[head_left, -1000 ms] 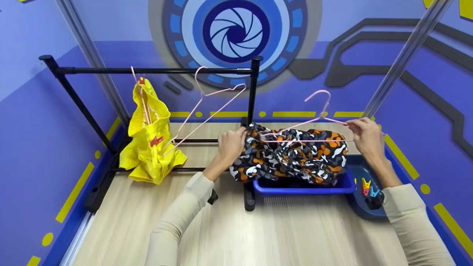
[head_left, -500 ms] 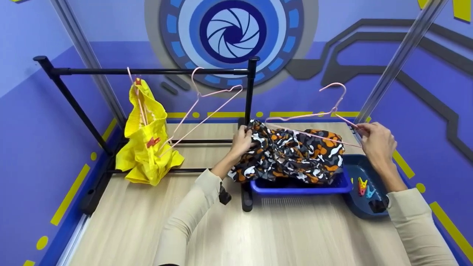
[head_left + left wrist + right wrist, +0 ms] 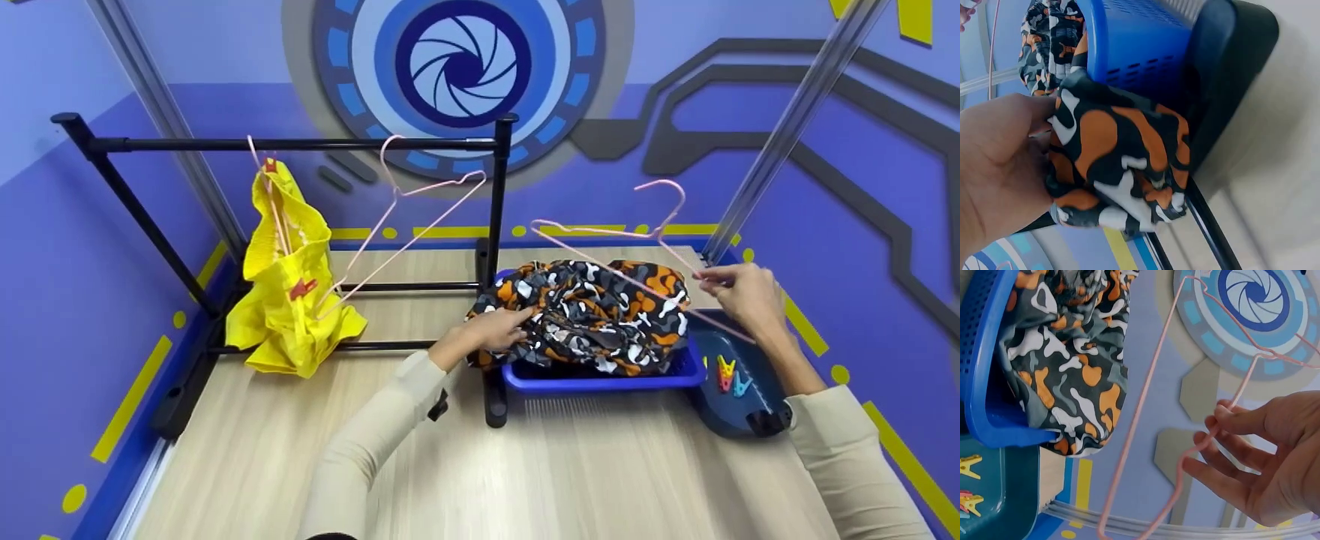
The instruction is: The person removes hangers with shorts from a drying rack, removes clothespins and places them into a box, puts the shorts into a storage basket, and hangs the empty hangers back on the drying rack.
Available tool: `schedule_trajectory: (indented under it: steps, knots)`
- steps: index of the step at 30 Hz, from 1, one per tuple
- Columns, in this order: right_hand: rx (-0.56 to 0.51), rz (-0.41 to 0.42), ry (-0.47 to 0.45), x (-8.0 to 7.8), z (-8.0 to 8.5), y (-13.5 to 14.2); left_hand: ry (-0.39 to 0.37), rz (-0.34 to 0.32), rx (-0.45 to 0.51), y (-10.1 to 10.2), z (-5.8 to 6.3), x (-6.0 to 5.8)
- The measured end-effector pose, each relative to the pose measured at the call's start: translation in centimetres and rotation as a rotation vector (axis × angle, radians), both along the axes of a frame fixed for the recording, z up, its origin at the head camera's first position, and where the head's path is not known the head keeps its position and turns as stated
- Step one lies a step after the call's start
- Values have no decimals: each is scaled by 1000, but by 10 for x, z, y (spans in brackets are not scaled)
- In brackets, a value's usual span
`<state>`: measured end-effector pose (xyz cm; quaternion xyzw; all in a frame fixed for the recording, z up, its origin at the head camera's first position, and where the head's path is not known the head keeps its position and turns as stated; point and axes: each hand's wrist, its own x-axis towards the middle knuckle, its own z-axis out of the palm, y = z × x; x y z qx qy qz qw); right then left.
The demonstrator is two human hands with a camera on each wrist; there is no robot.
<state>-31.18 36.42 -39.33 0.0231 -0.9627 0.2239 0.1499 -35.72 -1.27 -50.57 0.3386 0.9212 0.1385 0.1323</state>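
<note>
My right hand [image 3: 746, 296] pinches one sloping arm of a pink wire hanger [image 3: 600, 259], thumb against fingers. The hanger is bare and tilted, hook up, in front of a bunched camouflage garment [image 3: 600, 315] in black, grey, orange and white. In the right wrist view, the hanger's long bar [image 3: 1143, 394] runs beside the cloth. My left hand [image 3: 499, 330] grips the garment's left end, the index finger pointing right along it. In the left wrist view, a fold of the cloth [image 3: 1112, 146] covers most of the left fingers. The garment lies over a blue basket [image 3: 600, 385].
A black rack [image 3: 322, 144] stands at left. On its rail hang a yellow garment [image 3: 296, 300], clipped with red clothespins [image 3: 303, 288], and a bare pink hanger [image 3: 405, 240]. At right, a dark teal tub [image 3: 720, 420] holds clothespins [image 3: 725, 373] and a black object [image 3: 766, 424].
My left hand has moved from the garment's upper left corner down and inward over it, and that corner has dropped. The hanger has swung, its right end now lower.
</note>
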Motion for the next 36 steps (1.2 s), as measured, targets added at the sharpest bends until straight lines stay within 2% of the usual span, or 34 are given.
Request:
schedule_trajectory:
  steps: [5,9,12,15,19,24,28,31,33,36]
  knots:
    - [-69,112,-176,4,3,-6,85,-43,90,-22,9,4]
    - [-159,171,-307,8,9,-9,132,-21,162,-47,31,5]
    - [-236,216,-389,11,14,-11,131,39,215,-73,53,5]
    - [-336,263,-466,15,19,-12,209,84,283,-104,79,5]
    - [-463,322,-558,19,26,-13,429,150,360,-144,114,8]
    - [-619,406,-637,21,30,-21,636,279,400,-186,152,12]
    - [-721,483,-679,23,35,-29,768,388,409,-210,173,7]
    - [-734,531,-695,26,42,-36,856,461,405,-226,184,-1]
    - [-741,571,-708,27,47,-40,877,507,378,-236,190,-5]
    - [-759,638,-735,30,55,-49,833,572,308,-247,196,-8]
